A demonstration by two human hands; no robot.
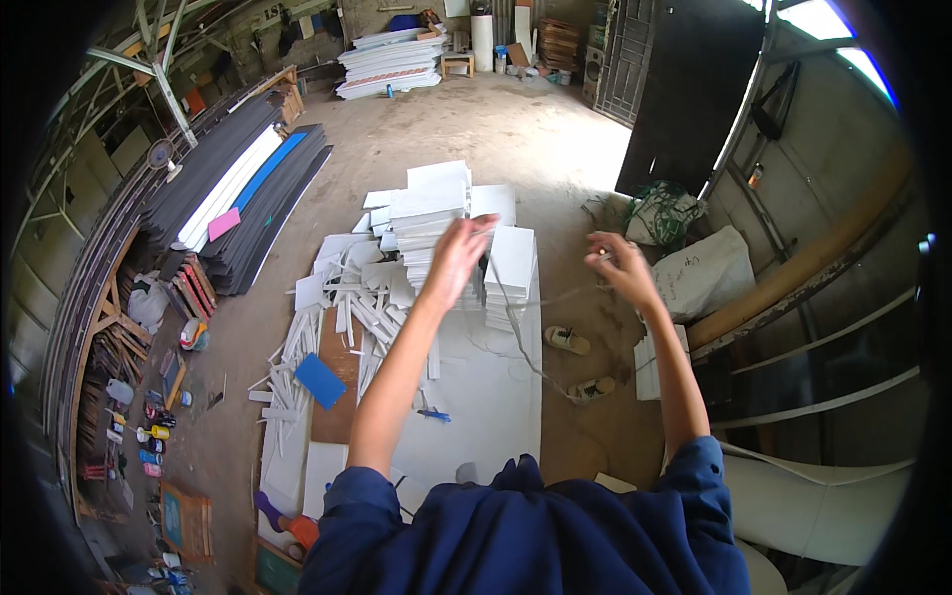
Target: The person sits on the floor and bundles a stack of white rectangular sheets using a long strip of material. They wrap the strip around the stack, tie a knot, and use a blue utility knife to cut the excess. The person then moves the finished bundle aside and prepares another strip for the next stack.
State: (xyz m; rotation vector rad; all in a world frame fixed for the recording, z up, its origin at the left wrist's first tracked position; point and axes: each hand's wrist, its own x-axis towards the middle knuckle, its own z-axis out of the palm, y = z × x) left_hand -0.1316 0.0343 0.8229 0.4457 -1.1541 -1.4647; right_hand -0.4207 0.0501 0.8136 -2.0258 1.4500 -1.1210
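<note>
The string [536, 369] hangs slack between the two hands, its loose length dropping past the short stack [514, 256] and over the right edge of the white sheet [491, 387] toward the shoes [566, 340] on the floor. The left hand [458, 260] is over the gap between the tall stack [428, 208] and the short one, its fingers loosely extended; motion blur leaves me unable to tell whether they grip the string. The right hand [625, 266] is raised beyond the sheet's right edge, thumb and fingers drawn together, apparently pinching the string; holding it out there probably keeps the strand spread and clear of the boards. The short stack sits at the sheet's right edge with its pieces roughly squared, likely so that it is easy to reach around and keeps its shape. The tall stack stands farther off, toward the sheet's far edge, perhaps to leave the near part free. Scraps [373, 319] lie heaped toward the left edge, seemingly pushed aside from the stacks, with a blue piece [319, 382] among them, while a blue tool [433, 415] rests nearer the body, presumably within easy reach
</note>
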